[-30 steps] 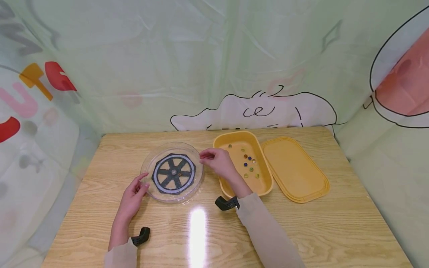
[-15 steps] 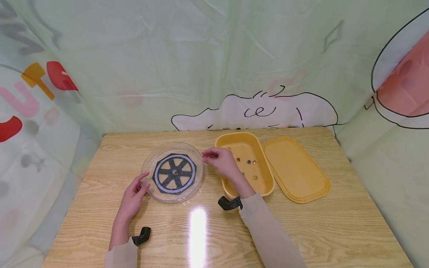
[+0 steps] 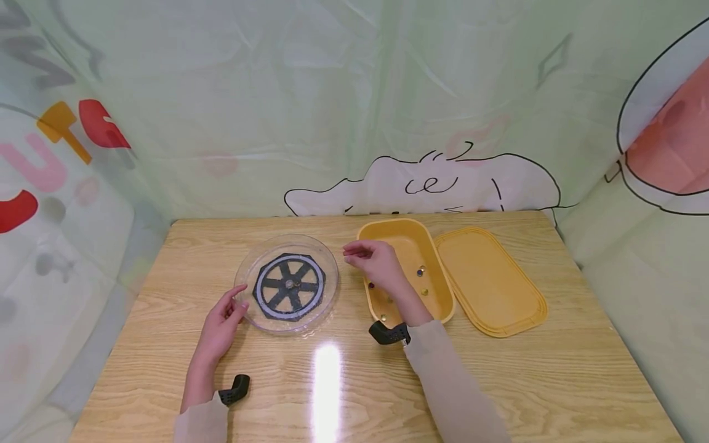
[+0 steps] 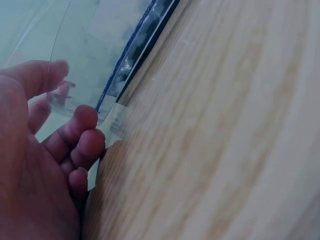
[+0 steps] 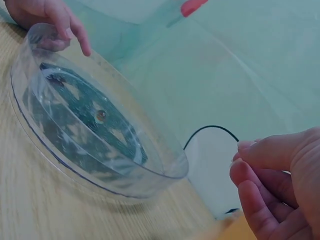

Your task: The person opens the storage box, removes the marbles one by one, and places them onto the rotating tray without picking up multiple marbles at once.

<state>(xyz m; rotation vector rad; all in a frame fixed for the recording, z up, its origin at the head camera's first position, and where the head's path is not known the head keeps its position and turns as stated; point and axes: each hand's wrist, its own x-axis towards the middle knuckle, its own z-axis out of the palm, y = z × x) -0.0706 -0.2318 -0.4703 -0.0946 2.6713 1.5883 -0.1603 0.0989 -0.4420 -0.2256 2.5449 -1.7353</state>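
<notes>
Just beyond the left hand (image 3: 219, 326), clear dish (image 3: 332, 284) sat upright, parted fingers resting at its rim, likely to steady it. Right hand (image 3: 376, 263) hung over yellow tub (image 3: 410, 245), fingertips together, nothing visible between; marbles (image 3: 424, 291) lay below, presumably for easy reach.

Clr round plastic dish (image 3: 293, 245), flat on tabletop (image 3: 487, 394), dark six-spoke wheel pic (image 3: 277, 284) in base, brownish bead (image 5: 101, 115) nr ctr. Yel. tub (image 3: 399, 236) to its R, uncovered, w/ small glass marbles (image 3: 424, 291) inside.
</notes>
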